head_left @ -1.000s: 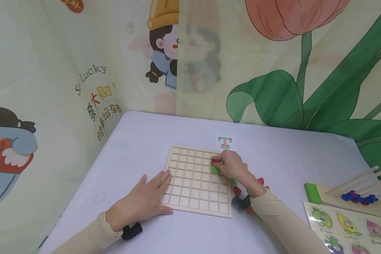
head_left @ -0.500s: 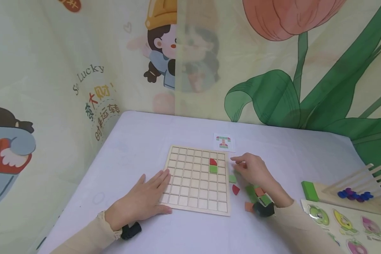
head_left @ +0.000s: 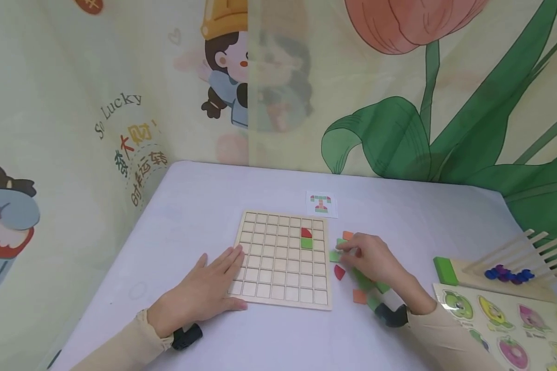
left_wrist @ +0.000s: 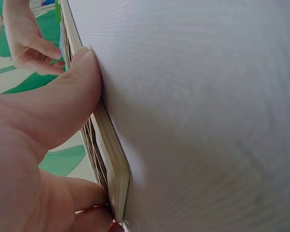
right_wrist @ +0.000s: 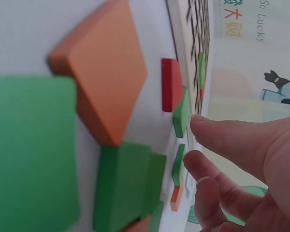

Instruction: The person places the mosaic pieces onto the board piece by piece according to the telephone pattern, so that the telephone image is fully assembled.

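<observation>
A pale wooden grid board (head_left: 280,279) lies on the white table. A red quarter-round tile (head_left: 306,233) and, just below it, a green square tile (head_left: 307,243) sit in its upper right cells. Flat on the board's left edge rests my left hand (head_left: 203,286), its thumb (left_wrist: 79,84) along the near side. Right of the board, my right hand (head_left: 376,260) hovers over loose tiles, thumb and fingers apart with nothing between them in the right wrist view. Nearest its fingertips is a green tile (right_wrist: 182,115). A loose red tile (head_left: 339,272) lies beside the board; the hand partly hides other tiles.
A small pattern card (head_left: 322,204) lies behind the board. Orange tiles (head_left: 359,296) and several green ones lie around the right wrist. At the right are a wooden peg stand (head_left: 473,270) with blue and purple beads and a fruit picture sheet (head_left: 487,309).
My right hand let go of the red tile on the board and moved right, then down toward the loose green tiles. The left hand stays on the board. The head view shifted slightly.
</observation>
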The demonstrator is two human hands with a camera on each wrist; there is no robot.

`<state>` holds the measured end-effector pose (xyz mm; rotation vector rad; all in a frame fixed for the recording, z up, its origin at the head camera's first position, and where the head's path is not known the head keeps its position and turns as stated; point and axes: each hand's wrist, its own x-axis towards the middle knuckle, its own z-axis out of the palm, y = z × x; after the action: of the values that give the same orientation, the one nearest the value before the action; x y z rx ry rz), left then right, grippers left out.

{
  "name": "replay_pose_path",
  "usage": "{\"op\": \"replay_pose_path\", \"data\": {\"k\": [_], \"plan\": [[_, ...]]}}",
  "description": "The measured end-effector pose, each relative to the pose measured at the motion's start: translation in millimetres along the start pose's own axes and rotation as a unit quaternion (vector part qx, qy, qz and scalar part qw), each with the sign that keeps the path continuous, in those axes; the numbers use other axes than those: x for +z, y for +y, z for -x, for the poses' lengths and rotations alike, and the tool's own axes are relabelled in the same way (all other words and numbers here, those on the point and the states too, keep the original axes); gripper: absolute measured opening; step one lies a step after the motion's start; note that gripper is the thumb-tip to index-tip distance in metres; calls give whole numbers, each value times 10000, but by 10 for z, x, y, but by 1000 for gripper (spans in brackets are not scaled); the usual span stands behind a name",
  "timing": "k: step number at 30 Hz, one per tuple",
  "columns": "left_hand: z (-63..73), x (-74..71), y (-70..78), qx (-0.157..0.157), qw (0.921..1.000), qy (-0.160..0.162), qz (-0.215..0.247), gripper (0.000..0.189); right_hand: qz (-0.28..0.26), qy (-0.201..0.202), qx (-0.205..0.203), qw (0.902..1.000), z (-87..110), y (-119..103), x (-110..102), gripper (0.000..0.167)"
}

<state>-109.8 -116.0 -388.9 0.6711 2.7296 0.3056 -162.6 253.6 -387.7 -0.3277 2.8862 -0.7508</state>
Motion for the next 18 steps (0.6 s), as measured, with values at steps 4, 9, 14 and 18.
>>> {"op": "replay_pose_path", "data": {"k": [4, 9, 14, 18], "plan": [[-8, 9, 1, -37, 10000, 1, 4, 103, 30, -35, -133, 9999, -24, -19, 74, 28], [2, 1, 12, -13, 10000, 19, 22, 103, 48, 10, -296, 9996, -28, -25, 122, 30], [16, -21, 17, 29, 10000, 52, 0, 103, 143, 10, -458, 9988, -19, -20, 126, 35], [20, -28, 13, 12, 10000, 50, -33, 102, 117, -25, -568, 9983, -6, 1, 120, 37]]}}
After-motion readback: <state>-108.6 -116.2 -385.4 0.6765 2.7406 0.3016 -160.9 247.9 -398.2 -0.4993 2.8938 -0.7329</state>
